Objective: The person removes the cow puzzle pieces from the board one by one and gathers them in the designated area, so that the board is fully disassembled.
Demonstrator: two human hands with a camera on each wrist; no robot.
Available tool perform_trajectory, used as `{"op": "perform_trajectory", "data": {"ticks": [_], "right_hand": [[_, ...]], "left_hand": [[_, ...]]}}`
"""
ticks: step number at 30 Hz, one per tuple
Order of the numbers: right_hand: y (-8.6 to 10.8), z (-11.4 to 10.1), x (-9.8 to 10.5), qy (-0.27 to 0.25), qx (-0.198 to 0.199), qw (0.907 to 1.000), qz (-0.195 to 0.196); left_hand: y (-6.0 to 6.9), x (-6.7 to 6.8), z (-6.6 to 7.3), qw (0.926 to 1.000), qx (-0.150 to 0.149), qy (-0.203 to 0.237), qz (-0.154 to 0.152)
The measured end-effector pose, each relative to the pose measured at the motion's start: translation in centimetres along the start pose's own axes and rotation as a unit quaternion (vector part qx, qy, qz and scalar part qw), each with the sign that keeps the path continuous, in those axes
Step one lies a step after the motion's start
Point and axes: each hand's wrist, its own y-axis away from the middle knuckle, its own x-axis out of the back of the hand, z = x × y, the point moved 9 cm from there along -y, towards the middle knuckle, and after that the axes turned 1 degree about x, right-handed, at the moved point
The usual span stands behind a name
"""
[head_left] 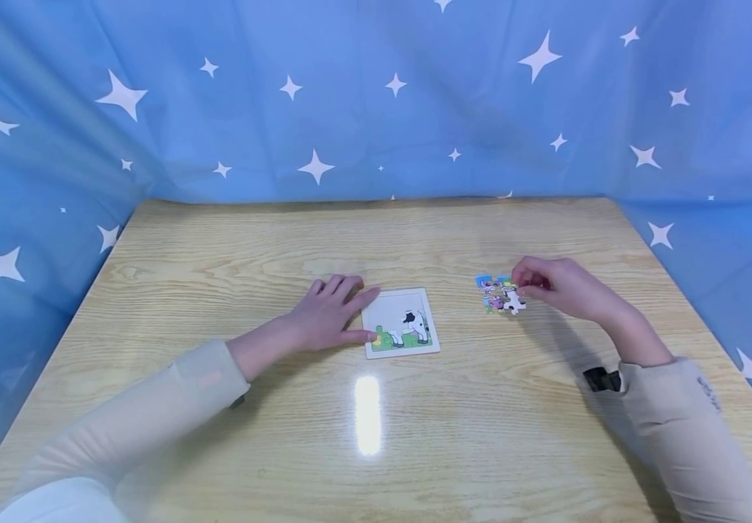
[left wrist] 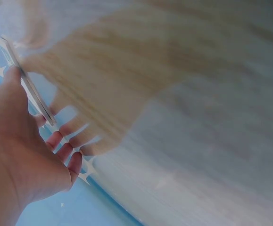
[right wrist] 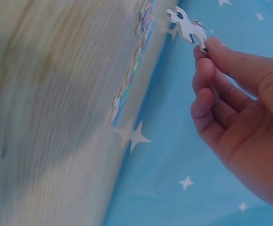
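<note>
A square puzzle board [head_left: 403,355] with a white border lies mid-table, pieces showing a black-and-white cow and green grass along its lower part. My left hand [head_left: 328,314] rests at the board's left side, thumb and forefinger spread and touching it. In the left wrist view the board [left wrist: 30,87] appears edge-on beside the left hand [left wrist: 30,146], whose other fingers lie relaxed on the table. My right hand [head_left: 562,287] pinches a white puzzle piece [head_left: 513,301] between thumb and forefinger. The right wrist view shows this piece [right wrist: 188,26] raised off the table by the right hand [right wrist: 249,103].
Several loose colourful puzzle pieces [head_left: 488,285] lie close together on the table, just left of the right hand. The wooden table [head_left: 251,240] is bordered by a blue curtain [head_left: 362,94] with white stars at the back and sides.
</note>
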Motion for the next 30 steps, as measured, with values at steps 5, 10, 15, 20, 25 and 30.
{"op": "perform_trajectory", "data": {"ticks": [5, 10, 15, 20, 25, 30], "right_hand": [[0.4, 0.8, 0.0, -0.012, -0.012, 0.9998, -0.010], [0.6, 1.7, -0.2, -0.023, -0.032, 0.9990, -0.022], [0.7, 2.7, -0.5, -0.042, -0.057, 0.9968, -0.038], [0.7, 3.3, -0.8, -0.055, -0.071, 0.9949, -0.047], [0.5, 3.8, -1.2, -0.061, -0.077, 0.9936, -0.056], [0.3, 4.2, -1.7, -0.070, -0.080, 0.9918, -0.071]], "left_hand": [[0.0, -0.1, 0.0, 0.9999, 0.005, -0.001, -0.009], [0.0, -0.1, -0.1, 0.9999, 0.006, 0.002, -0.010], [-0.1, -0.2, -0.2, 0.9999, 0.006, 0.004, -0.010], [-0.1, -0.1, -0.1, 0.9999, 0.007, 0.002, -0.008], [-0.1, -0.1, -0.1, 0.9999, 0.006, 0.003, -0.009], [-0.1, -0.1, -0.2, 0.9999, 0.007, 0.000, -0.011]]}}
